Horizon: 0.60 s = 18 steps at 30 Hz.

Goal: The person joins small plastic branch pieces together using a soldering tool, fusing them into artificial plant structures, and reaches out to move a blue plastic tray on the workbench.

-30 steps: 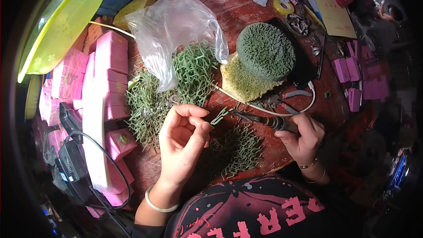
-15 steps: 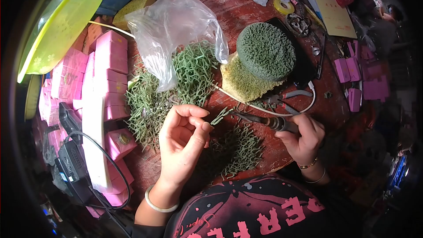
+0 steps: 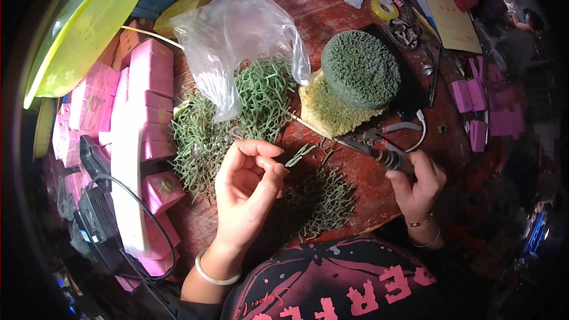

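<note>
My left hand (image 3: 246,178) is raised over the table, thumb and forefinger pinched on a thin green branched piece (image 3: 300,155). My right hand (image 3: 418,184) grips the dark handle of a tool like a soldering iron (image 3: 388,159), its shaft pointing up and left. Left of centre lies a large heap of thin green pieces (image 3: 264,95), and a smaller, darker pile (image 3: 329,201) lies below my hands. A round block with a bumpy green top (image 3: 361,71) rests partly on a yellowish sponge-like pad (image 3: 338,115).
A clear plastic bag (image 3: 237,29) covers part of the large heap. Pink blocks (image 3: 151,71) are stacked at the left beside a bright white lamp bar (image 3: 130,172). Behind the tool lie pliers (image 3: 400,126) and a white cable (image 3: 422,127). Yellow tape (image 3: 384,9) sits farther back.
My right hand has moved slightly right, drawing the iron's tip away from the green piece and turning its shaft upward. My left hand has barely moved and keeps its pinch.
</note>
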Each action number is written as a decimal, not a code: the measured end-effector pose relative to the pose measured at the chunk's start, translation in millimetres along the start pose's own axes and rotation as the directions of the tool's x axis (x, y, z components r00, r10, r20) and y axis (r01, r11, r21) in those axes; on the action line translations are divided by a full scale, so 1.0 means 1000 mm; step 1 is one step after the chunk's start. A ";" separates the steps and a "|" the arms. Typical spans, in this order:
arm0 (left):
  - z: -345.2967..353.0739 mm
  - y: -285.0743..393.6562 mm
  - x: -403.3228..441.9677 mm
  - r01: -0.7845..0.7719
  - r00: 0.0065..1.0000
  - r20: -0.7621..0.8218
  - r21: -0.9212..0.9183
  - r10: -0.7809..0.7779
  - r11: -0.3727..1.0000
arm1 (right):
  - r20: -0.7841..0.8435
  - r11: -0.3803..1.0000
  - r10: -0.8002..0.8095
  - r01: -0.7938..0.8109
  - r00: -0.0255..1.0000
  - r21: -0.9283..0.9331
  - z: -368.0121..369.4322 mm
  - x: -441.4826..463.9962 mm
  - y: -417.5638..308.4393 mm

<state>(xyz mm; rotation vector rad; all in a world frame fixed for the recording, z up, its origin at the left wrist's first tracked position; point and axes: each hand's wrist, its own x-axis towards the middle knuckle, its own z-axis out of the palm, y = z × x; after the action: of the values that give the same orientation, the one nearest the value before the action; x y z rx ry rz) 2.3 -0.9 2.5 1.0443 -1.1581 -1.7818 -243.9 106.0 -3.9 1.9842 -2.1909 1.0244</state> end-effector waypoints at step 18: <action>0.000 -0.001 0.000 -0.003 1.000 0.009 0.011 0.003 1.000 | 0.031 0.993 -0.100 0.098 0.994 0.063 0.007 0.004 -0.006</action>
<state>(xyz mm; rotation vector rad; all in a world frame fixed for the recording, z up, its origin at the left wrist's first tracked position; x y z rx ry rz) 2.2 -0.7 1.7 1.0410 -1.1759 -1.7816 -236.2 99.8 -4.7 2.1273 -2.0769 1.0650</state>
